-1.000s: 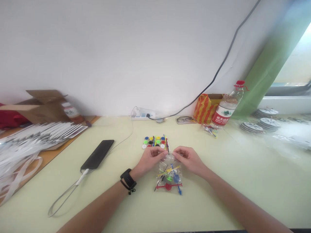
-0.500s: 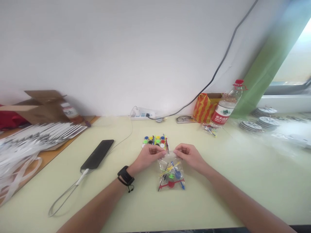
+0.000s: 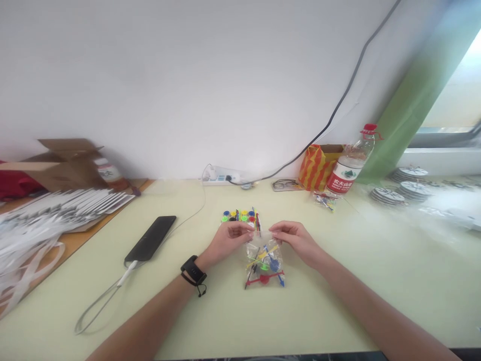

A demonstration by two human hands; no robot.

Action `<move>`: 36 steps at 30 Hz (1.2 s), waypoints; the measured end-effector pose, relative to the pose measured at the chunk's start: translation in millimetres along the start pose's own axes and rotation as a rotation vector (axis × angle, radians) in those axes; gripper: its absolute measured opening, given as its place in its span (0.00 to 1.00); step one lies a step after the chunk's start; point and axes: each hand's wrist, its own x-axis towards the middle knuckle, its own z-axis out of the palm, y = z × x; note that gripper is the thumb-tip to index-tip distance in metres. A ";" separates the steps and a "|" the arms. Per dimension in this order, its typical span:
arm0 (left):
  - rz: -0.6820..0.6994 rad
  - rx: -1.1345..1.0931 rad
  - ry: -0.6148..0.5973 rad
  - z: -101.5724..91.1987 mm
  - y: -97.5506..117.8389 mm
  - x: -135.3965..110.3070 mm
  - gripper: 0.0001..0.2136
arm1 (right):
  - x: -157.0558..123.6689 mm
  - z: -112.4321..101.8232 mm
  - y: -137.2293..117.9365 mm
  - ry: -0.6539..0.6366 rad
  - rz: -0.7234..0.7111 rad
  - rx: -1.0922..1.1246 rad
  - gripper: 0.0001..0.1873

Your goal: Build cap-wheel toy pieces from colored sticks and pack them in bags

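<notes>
Between my two hands hangs a small clear plastic bag (image 3: 264, 260). Inside it are coloured plastic pieces shaped like arrows: red, blue, yellow, green and black. My left hand (image 3: 232, 236) pinches the bag's upper left corner between thumb and fingers. The upper right corner is pinched by my right hand (image 3: 296, 239). Just beyond my left hand lie several coloured round pieces (image 3: 244, 218) in rows, with thin coloured sticks (image 3: 257, 219) beside them; my left hand partly hides them.
A black phone (image 3: 151, 238) on a white cable lies at the left. Along the wall are a power strip (image 3: 221, 176), glasses (image 3: 285, 185), a striped bag (image 3: 313, 166) and a large water bottle (image 3: 347, 165). Stacked discs (image 3: 387, 196) stand at the right, flat packets (image 3: 75, 210) far left.
The bag's lower end has risen slightly, and the pieces inside have shifted a little. Both hands keep their pinch at its top, almost in the same place.
</notes>
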 end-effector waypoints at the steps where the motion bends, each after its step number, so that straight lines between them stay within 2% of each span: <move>1: 0.014 0.009 0.006 -0.2 0.6 -0.4 0.10 | 0.5 -1.0 0.6 0.011 0.006 0.000 0.13; 4: 0.109 0.124 0.029 -0.1 4.9 -2.9 0.07 | 0.7 -1.8 -0.7 0.024 -0.005 -0.029 0.13; 10: 0.377 0.556 0.042 3.0 13.1 -9.1 0.06 | 0.0 2.4 -2.1 -0.012 -0.075 -0.139 0.15; 17: 0.502 0.819 0.008 0.2 4.5 -7.7 0.12 | 6.2 0.5 10.4 0.005 -0.094 -0.264 0.20; 25: 0.448 0.827 0.012 -0.4 4.1 -6.3 0.11 | 4.1 1.7 4.2 0.018 -0.099 -0.301 0.18; 36: 0.302 0.677 0.009 -0.2 8.6 -5.3 0.08 | 3.1 2.7 1.7 0.001 -0.105 -0.303 0.17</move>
